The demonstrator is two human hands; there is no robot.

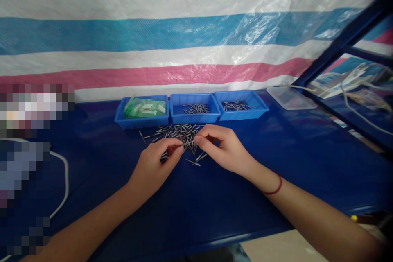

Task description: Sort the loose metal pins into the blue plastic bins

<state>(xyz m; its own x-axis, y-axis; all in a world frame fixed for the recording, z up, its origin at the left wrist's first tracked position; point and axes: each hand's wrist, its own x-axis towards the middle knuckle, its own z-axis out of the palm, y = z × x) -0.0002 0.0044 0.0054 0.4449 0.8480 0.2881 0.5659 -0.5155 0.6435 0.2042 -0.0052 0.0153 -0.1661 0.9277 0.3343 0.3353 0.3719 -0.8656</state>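
Bare forearms (113,208) lead to a left hand (158,157) and right hand (222,147), fingers bunched at a heap of slim silver metal pins (178,132); I can't tell whether either grips one. Some lie in two far blue plastic trays (245,114); many remain heaped.

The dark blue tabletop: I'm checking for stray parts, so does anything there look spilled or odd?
Yes, mildly: a few slim grey metal pins lie on the tabletop just off the near side and left end of the main heap. They look spilled because similar pins sit inside two blue rectangular plastic bins behind.
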